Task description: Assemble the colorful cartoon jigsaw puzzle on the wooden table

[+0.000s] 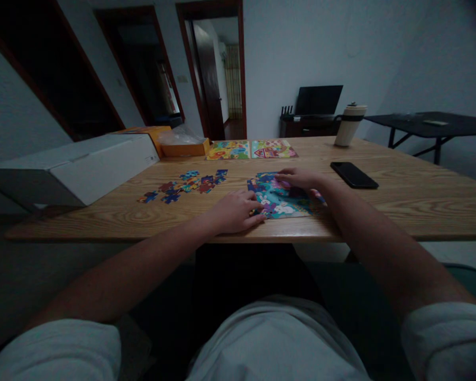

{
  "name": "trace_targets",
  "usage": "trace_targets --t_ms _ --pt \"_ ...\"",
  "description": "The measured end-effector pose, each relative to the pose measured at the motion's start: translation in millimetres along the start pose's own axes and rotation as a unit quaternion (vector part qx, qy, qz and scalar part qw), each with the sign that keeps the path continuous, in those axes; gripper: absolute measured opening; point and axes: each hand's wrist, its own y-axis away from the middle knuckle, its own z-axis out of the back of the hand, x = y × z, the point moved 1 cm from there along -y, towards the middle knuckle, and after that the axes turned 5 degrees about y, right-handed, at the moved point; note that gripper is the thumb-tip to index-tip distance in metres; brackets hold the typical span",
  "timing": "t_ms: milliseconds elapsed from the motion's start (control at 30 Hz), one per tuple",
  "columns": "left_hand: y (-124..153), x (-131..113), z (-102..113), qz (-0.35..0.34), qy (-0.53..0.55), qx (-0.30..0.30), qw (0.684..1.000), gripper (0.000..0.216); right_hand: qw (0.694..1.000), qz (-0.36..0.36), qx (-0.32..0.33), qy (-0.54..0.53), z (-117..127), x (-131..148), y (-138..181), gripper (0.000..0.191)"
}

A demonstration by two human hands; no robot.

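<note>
A partly joined colourful jigsaw puzzle lies near the front edge of the wooden table. My left hand rests palm down at its left edge, fingers stretched flat onto the pieces. My right hand lies over the puzzle's upper right part, fingers extended and pressing on a piece. Several loose puzzle pieces are scattered to the left of my hands.
Two finished puzzle boards lie at the table's far side, beside an orange box. A long white box sits at the left. A black phone and a white tumbler stand right. Doorways open behind.
</note>
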Motion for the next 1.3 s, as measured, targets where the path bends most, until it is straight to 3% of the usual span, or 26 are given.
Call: trace_targets --t_ms 867,1167,1300 --pt "1 -7 7 -0.015 -0.046 0.030 0.998 0.037 1.000 -0.005 0.014 -0.005 0 3 4 0.070" --pt "0 38 23 -0.019 0.106 0.058 0.992 0.035 0.998 -0.035 0.039 -0.015 6 19 17 0.071" --pt "5 36 19 -0.055 0.093 0.073 0.991 0.031 0.998 -0.040 0.044 -0.003 8 20 20 0.071"
